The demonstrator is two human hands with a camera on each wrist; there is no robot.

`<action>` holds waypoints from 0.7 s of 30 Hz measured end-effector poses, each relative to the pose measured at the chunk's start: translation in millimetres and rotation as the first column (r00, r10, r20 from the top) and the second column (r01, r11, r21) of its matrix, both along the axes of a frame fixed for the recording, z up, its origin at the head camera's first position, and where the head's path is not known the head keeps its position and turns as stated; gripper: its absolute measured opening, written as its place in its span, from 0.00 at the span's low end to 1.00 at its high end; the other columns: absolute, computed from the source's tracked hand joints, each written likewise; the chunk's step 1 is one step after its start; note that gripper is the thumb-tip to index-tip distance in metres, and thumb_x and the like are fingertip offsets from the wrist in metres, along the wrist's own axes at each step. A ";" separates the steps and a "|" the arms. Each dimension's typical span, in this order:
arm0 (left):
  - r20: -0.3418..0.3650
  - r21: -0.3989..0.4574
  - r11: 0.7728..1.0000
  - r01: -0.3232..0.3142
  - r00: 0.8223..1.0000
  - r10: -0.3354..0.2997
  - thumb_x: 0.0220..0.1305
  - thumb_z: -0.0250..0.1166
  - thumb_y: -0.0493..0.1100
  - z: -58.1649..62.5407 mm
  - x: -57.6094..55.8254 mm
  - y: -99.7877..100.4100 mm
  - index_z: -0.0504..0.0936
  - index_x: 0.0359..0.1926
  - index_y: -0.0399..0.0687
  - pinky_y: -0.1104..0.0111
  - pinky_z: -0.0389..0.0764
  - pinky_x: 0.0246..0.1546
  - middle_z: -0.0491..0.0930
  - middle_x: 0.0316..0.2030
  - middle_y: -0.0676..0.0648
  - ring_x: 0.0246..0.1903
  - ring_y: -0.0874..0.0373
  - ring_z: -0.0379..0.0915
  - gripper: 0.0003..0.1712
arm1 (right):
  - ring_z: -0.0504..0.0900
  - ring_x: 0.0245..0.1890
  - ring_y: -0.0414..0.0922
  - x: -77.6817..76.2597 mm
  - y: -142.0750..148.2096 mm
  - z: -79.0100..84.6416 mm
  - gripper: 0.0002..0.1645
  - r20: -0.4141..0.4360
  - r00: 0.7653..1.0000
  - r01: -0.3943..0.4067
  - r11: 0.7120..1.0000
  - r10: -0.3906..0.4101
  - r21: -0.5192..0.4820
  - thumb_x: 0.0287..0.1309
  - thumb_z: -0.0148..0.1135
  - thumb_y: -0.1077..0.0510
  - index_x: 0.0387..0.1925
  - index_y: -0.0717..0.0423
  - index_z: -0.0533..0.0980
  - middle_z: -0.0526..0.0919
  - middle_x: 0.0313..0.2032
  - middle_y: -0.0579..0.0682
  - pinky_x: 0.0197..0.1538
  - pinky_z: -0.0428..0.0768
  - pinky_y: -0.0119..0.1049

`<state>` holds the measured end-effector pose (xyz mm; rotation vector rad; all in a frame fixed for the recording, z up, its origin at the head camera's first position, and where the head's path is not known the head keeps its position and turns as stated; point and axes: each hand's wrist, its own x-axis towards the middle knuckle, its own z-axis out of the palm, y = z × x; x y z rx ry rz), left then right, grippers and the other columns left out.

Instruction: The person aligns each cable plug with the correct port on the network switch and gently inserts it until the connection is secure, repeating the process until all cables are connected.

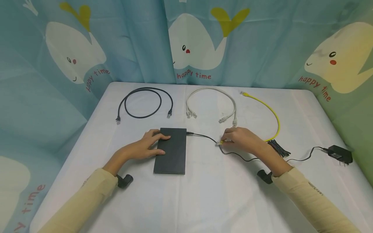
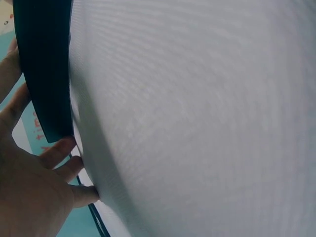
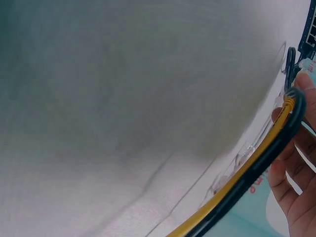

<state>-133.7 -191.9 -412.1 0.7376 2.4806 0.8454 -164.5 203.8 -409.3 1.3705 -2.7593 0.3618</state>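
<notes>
A flat black network switch (image 1: 171, 152) lies in the middle of the table, a power cord plugged in at its far right corner. My left hand (image 1: 141, 147) rests on its left side, thumb and a finger on top; the left wrist view shows the other fingers (image 2: 66, 170) spread beside its edge. My right hand (image 1: 242, 139) pinches one end of the yellow Ethernet cable (image 1: 277, 121), its clear plug (image 1: 218, 144) pointing toward the switch. In the right wrist view the yellow cable (image 3: 242, 173) runs alongside a black cord (image 3: 256, 170), with the ports of the switch (image 3: 310, 34) at the upper corner.
A coiled black Ethernet cable (image 1: 160, 103) lies at the back left, white Ethernet cables (image 1: 233, 100) at the back middle. The power cord (image 1: 204, 136) passes under my right arm by a tied bundle (image 1: 278, 149) to a black power adapter (image 1: 339, 154). A whale-print curtain (image 1: 145, 48) surrounds the table.
</notes>
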 end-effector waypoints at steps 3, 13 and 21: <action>0.001 0.000 1.000 0.000 1.000 0.000 0.62 0.61 0.58 -0.1 0.0 -0.1 0.65 0.66 0.59 0.38 0.55 0.57 0.43 0.68 0.34 0.67 0.36 0.39 0.33 | 0.79 0.32 0.37 0.9 -1.8 0.0 0.08 0.002 1.000 -0.010 1.000 0.010 -0.002 0.46 0.73 0.59 0.32 0.53 0.84 0.80 0.32 0.41 0.36 0.77 0.34; -0.003 0.003 1.000 0.007 1.000 -0.007 0.62 0.61 0.59 -1.0 -0.8 0.0 0.65 0.66 0.60 0.38 0.56 0.57 0.44 0.68 0.34 0.67 0.37 0.39 0.33 | 0.80 0.32 0.38 5.3 -11.0 0.0 0.09 -0.005 0.999 -0.039 0.999 0.039 -0.011 0.47 0.73 0.55 0.32 0.53 0.84 0.81 0.31 0.41 0.35 0.78 0.34; -0.005 0.001 1.000 0.004 1.000 -0.004 0.62 0.61 0.59 -1.8 -0.7 -0.7 0.66 0.66 0.59 0.38 0.55 0.57 0.43 0.68 0.34 0.67 0.37 0.39 0.33 | 0.80 0.30 0.40 9.3 -19.9 -1.0 0.10 -0.032 0.997 -0.077 0.997 0.077 0.010 0.47 0.73 0.55 0.32 0.55 0.83 0.81 0.31 0.43 0.34 0.78 0.34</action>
